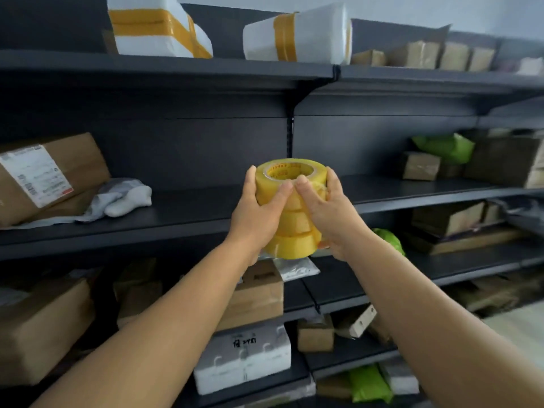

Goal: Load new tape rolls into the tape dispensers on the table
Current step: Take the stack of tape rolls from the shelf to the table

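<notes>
Tape rolls: a yellow stack (290, 210) of about four, one on top of another, held upright in the air before the dark shelf (188, 207); neither desk nor dispensers are in view
Left hand: my left hand (259, 213) wraps the stack's left side; fingers curled round it, thumb laid across the front near the top roll
Right hand: my right hand (331, 213) wraps the right side likewise; fingers curled behind the rolls, thumb touching the left thumb at the front
Stage: I judge this the fetching step; rolls in hand, loading not yet begun
Risk, stack: I can't tell whether the rolls are joined; a loosened squeeze or a tilt could let the bottom roll slide out and drop
Risk, grip: both thumbs sit high; the lowest roll looks least held
Surroundings: a cardboard box (47, 175) and grey cloth (120, 198) lie on the shelf to the left, well apart; a swing that way could still knock them
</notes>
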The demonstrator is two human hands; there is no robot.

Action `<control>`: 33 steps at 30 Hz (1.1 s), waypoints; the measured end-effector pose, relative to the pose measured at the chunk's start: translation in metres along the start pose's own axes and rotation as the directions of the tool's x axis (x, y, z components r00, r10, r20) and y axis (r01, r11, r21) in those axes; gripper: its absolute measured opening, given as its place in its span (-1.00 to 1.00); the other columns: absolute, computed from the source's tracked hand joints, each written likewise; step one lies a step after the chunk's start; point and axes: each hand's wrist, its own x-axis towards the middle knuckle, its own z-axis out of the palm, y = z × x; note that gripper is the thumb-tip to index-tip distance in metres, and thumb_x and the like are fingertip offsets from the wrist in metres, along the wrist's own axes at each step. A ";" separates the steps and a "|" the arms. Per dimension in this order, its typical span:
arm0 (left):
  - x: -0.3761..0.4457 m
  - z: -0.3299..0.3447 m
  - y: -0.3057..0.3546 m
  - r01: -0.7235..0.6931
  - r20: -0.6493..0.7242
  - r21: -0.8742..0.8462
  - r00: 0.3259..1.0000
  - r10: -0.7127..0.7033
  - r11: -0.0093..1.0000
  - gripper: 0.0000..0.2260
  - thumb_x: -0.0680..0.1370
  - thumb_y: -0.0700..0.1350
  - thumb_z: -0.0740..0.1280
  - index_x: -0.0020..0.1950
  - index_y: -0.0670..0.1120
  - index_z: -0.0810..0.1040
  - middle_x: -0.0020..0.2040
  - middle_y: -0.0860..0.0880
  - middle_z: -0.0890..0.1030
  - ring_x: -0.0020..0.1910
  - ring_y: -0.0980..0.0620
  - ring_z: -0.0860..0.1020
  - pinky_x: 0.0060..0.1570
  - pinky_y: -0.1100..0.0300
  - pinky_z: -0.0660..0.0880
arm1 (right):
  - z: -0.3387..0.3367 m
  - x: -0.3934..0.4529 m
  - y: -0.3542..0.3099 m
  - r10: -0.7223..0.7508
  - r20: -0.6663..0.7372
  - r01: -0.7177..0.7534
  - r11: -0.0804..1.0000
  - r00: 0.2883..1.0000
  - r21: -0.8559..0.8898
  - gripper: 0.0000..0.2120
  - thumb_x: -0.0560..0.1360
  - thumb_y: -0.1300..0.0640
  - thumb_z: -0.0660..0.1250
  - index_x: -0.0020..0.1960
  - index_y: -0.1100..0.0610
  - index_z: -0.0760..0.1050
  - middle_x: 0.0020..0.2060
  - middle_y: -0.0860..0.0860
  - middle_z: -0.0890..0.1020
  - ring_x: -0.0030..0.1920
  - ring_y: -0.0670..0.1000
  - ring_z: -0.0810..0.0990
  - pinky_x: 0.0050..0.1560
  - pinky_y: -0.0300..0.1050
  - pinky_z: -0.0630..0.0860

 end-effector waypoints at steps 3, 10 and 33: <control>-0.029 0.019 0.008 -0.014 0.073 -0.017 0.997 0.015 1.000 -0.29 0.41 0.36 0.26 0.46 0.37 -0.04 0.43 0.04 0.35 0.27 -0.05 0.40 0.20 -0.20 0.45 | -0.027 -0.035 0.002 0.019 -0.075 -0.020 1.000 0.997 -0.003 -0.19 0.42 -0.37 0.23 0.50 -0.28 -0.14 0.43 0.01 0.31 0.30 0.16 0.41 0.17 0.30 0.47; -0.086 0.076 0.028 -0.040 0.248 -0.086 0.967 0.061 0.995 -0.27 0.42 0.35 0.27 0.47 0.35 -0.06 0.46 0.04 0.30 0.34 -0.08 0.36 0.24 -0.16 0.40 | -0.096 -0.103 0.010 0.073 -0.253 -0.084 0.996 0.965 -0.033 -0.17 0.39 -0.40 0.24 0.49 -0.30 -0.14 0.42 0.02 0.33 0.30 0.15 0.41 0.19 0.28 0.46; -0.338 0.247 0.090 0.092 0.738 -0.241 0.664 0.121 0.966 -0.12 0.26 0.41 0.28 0.48 0.34 -0.07 0.43 0.01 0.35 0.29 -0.09 0.41 0.24 -0.18 0.42 | -0.298 -0.364 0.057 0.243 -0.647 -0.261 0.963 0.722 0.070 -0.19 0.40 -0.35 0.26 0.49 -0.32 -0.14 0.37 -0.03 0.30 0.15 0.07 0.38 0.08 0.10 0.45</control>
